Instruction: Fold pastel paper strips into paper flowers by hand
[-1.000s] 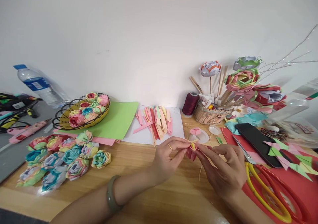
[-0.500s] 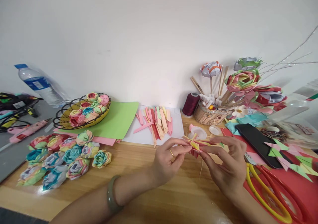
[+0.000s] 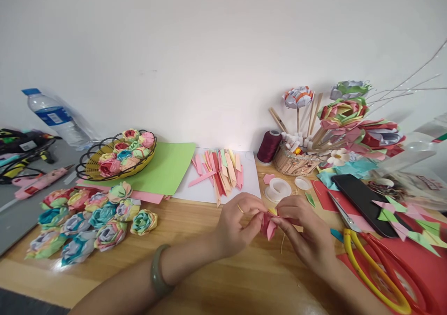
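Note:
Above the front middle of the table, both hands pinch a pink and yellow folded-paper flower [image 3: 269, 229]. My left hand [image 3: 240, 219], with a ring and a bangle on its wrist, is closed on the flower's left side. My right hand [image 3: 303, 231] is closed on its right side, thumb and fingers pressed together. Much of the flower is hidden by the fingers. A thin pale thread [image 3: 282, 244] hangs below it. Behind the hands, folded paper strips [image 3: 221, 173] in pink, red, peach and green lie on white paper [image 3: 251, 180].
Finished paper flowers [image 3: 101, 216] sit at left, near a yellow basket [image 3: 92, 163] of flowers and a water bottle [image 3: 54, 117]. Maroon thread spool [image 3: 268, 146], clear tape roll [image 3: 279, 189], stick holder [image 3: 293, 160], phone [image 3: 363, 203] and yellow-and-red-handled scissors [image 3: 377, 273] stand or lie right.
The flower has been tipped downward, so its pink side now shows more. My right hand's raised fingers have curled in and lowered, uncovering the tape roll and the scissors' blades.

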### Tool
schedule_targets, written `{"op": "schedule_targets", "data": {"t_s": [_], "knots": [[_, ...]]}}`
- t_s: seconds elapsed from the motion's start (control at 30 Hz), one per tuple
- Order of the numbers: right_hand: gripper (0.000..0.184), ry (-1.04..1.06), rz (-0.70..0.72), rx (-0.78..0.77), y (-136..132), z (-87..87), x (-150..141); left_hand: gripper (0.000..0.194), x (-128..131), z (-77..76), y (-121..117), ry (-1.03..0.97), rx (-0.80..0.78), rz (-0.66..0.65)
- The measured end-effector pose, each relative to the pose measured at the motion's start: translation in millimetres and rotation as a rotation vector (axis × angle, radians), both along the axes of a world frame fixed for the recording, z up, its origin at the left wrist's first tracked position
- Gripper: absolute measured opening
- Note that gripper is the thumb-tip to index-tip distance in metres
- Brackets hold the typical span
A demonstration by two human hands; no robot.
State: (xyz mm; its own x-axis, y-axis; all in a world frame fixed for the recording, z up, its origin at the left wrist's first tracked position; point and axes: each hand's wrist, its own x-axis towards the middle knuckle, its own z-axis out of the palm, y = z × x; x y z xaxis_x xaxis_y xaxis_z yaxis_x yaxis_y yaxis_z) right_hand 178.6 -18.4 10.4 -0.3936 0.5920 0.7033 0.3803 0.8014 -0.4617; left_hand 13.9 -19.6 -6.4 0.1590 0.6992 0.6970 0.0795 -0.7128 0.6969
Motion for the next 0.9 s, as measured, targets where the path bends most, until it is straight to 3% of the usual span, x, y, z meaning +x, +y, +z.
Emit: {"op": "schedule_targets", "data": {"t_s": [0.13,0.23,0.37,0.57,0.67,0.9], "knots": [[0.009,0.078,0.039,-0.245,-3,1.0,-2,0.006,0,6.2,-2,-0.058,-0.344,-0.104],[0.007,0.154,0.028,-0.415,-5,-0.2,-3,0.012,0,12.8,-4,-0.098,-0.615,-0.182],[0.015,0.244,-0.001,-0.657,-5,0.2,-5,0.023,1,16.6,0,-0.152,-0.842,-0.283],[0.021,0.271,0.059,-1.005,2,4.1,-4,0.026,-3,14.8,16,-0.115,-0.944,-0.269],[0.025,0.276,0.058,-1.079,5,3.8,-4,0.026,-6,14.1,22,-0.081,-0.988,-0.257],[0.029,0.287,0.085,-1.228,5,11.7,-6,0.035,-12,15.7,28,-0.124,-1.193,-0.423]]}}
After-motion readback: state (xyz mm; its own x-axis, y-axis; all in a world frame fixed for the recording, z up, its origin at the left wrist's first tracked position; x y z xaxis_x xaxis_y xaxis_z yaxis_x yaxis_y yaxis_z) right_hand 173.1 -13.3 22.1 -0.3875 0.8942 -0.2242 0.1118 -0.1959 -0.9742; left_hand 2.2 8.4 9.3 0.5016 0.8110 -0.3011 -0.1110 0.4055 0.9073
